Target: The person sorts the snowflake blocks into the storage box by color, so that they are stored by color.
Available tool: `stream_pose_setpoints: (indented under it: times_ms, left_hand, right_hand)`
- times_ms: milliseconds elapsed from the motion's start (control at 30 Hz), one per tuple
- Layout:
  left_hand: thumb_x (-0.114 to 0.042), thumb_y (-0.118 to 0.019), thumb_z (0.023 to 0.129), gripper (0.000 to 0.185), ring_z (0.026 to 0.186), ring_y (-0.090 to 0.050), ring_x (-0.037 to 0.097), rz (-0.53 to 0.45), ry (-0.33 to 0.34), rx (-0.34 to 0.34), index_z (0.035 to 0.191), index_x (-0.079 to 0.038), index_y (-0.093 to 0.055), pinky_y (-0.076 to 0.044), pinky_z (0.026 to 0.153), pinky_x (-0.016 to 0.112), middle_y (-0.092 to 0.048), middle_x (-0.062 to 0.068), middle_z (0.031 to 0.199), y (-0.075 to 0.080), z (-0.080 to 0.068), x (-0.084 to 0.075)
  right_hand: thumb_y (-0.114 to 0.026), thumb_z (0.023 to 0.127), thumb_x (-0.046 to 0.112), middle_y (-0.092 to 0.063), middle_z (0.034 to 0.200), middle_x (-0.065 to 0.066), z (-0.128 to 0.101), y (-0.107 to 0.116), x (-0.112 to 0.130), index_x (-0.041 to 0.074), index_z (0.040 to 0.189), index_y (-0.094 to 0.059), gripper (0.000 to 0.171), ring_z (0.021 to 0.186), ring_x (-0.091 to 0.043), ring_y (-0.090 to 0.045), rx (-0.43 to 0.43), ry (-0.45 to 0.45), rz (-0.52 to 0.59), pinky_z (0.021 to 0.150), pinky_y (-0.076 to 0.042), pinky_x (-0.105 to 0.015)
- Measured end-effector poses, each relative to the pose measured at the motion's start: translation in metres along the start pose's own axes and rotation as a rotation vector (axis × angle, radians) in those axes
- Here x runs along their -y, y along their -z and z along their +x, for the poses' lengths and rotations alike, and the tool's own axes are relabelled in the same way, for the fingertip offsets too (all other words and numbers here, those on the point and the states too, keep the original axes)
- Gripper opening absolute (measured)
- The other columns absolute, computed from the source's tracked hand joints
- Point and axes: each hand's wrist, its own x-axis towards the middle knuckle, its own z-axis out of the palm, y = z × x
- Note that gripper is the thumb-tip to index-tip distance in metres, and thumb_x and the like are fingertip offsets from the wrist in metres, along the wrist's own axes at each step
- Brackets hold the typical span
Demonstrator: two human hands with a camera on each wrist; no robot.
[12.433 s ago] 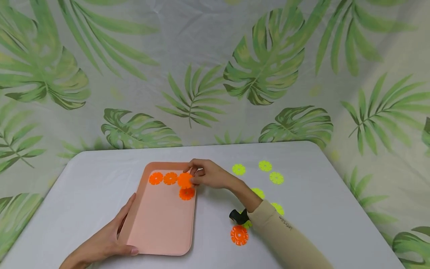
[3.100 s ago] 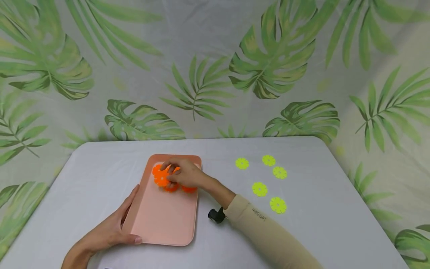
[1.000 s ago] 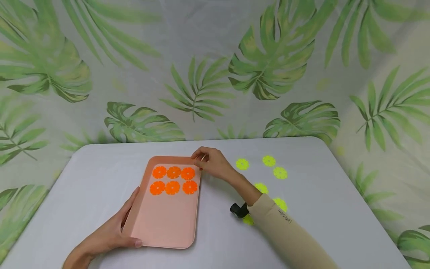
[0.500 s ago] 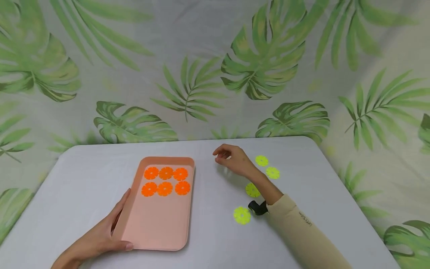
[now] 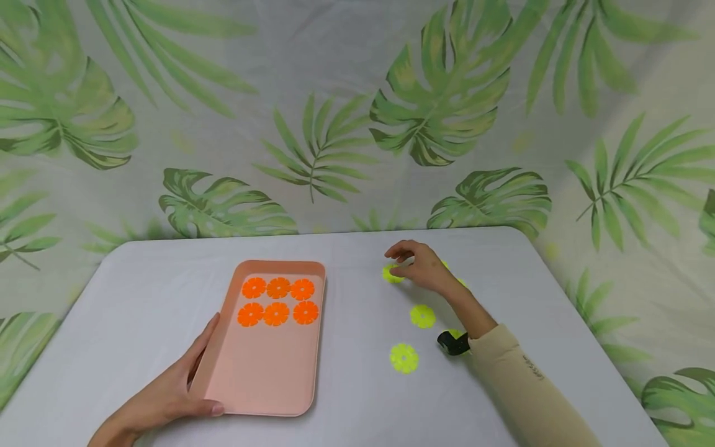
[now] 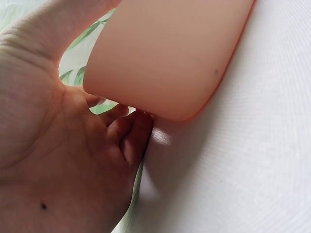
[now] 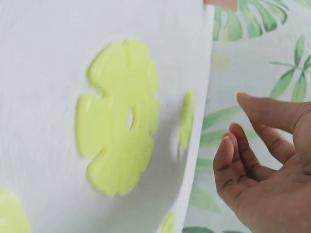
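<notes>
A pink tray [image 5: 262,379] lies on the white table [image 5: 139,298] with six orange flower-shaped discs [image 5: 277,301] in two rows at its far end. My left hand [image 5: 192,388] grips the tray's near left corner, thumb on the rim; the left wrist view shows its fingers [image 6: 131,131] tucked under the tray [image 6: 165,53]. My right hand [image 5: 401,263] hovers, loosely curled, beside a yellow-green disc [image 5: 390,274]. In the right wrist view its fingers [image 7: 233,165] hold nothing, apart from that disc [image 7: 187,119].
Two more yellow-green discs [image 5: 422,316] [image 5: 404,358] lie right of the tray, and others are partly hidden behind my right wrist. One disc [image 7: 119,116] fills the right wrist view. A leaf-print cloth [image 5: 335,124] hangs behind the table.
My right hand left the tray's far right corner and moved right to the yellow-green discs. The left hand kept its hold on the tray. Six orange discs now sit in the tray.
</notes>
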Motion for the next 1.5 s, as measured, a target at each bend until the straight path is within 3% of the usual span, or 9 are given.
stream_pose_setpoints:
  times_ms: [233, 567, 833, 1067, 1233, 1500]
  left_hand:
    - [-0.008, -0.085, 0.08, 0.129, 0.141, -0.026, -0.022, -0.013, -0.025, 0.006, 0.168, -0.033, 0.005, -0.026, 0.103, 0.0, 0.001, 0.02, 0.175, 0.0, 0.001, 0.0]
    - [-0.008, -0.085, 0.08, 0.128, 0.14, -0.026, -0.022, -0.025, -0.003, 0.002, 0.168, -0.034, 0.005, -0.027, 0.102, 0.001, 0.002, 0.019, 0.175, -0.002, 0.0, 0.001]
    - [-0.008, -0.085, 0.08, 0.129, 0.14, -0.027, -0.02, -0.022, -0.021, -0.003, 0.168, -0.033, 0.004, -0.025, 0.103, 0.0, 0.001, 0.019, 0.175, -0.001, 0.001, 0.002]
    - [-0.009, -0.085, 0.08, 0.128, 0.14, -0.028, -0.019, -0.026, -0.005, -0.006, 0.168, -0.034, 0.004, -0.026, 0.103, 0.001, 0.001, 0.018, 0.176, 0.0, 0.002, 0.001]
    - [-0.009, -0.085, 0.08, 0.128, 0.139, -0.029, -0.019, -0.021, 0.003, -0.011, 0.168, -0.035, 0.004, -0.027, 0.102, 0.002, 0.0, 0.018, 0.176, 0.0, 0.001, 0.001]
    - [-0.009, -0.085, 0.08, 0.128, 0.138, -0.029, -0.019, -0.029, 0.012, -0.006, 0.168, -0.035, 0.004, -0.028, 0.102, 0.002, 0.002, 0.018, 0.176, 0.0, 0.0, -0.001]
  right_hand:
    - [-0.078, 0.09, 0.004, -0.068, 0.131, -0.019, -0.004, 0.009, -0.018, 0.001, 0.128, -0.067, 0.04, 0.119, -0.035, -0.061, 0.03, -0.018, 0.025, 0.099, -0.05, -0.044]
    - [-0.081, 0.087, 0.002, -0.066, 0.132, -0.021, 0.0, 0.006, -0.029, -0.001, 0.132, -0.065, 0.048, 0.117, -0.035, -0.06, 0.073, -0.062, 0.009, 0.103, -0.049, -0.047]
    - [-0.082, 0.089, 0.011, -0.062, 0.131, -0.021, 0.006, 0.002, -0.029, -0.001, 0.131, -0.066, 0.046, 0.119, -0.036, -0.058, 0.126, -0.112, -0.081, 0.107, -0.047, -0.048]
    - [-0.085, 0.085, 0.008, -0.058, 0.113, -0.016, 0.011, 0.002, -0.022, -0.001, 0.12, -0.059, 0.044, 0.102, -0.027, -0.054, 0.138, -0.152, -0.068, 0.091, -0.047, -0.038]
    - [-0.083, 0.084, 0.001, -0.057, 0.105, -0.015, 0.01, -0.001, -0.018, 0.0, 0.12, -0.059, 0.043, 0.091, -0.023, -0.052, 0.129, -0.104, -0.021, 0.079, -0.046, -0.032]
    - [-0.073, 0.093, -0.001, -0.061, 0.107, -0.018, 0.009, -0.009, -0.006, 0.0, 0.124, -0.064, 0.033, 0.086, -0.024, -0.062, 0.176, -0.024, 0.101, 0.074, -0.051, -0.029]
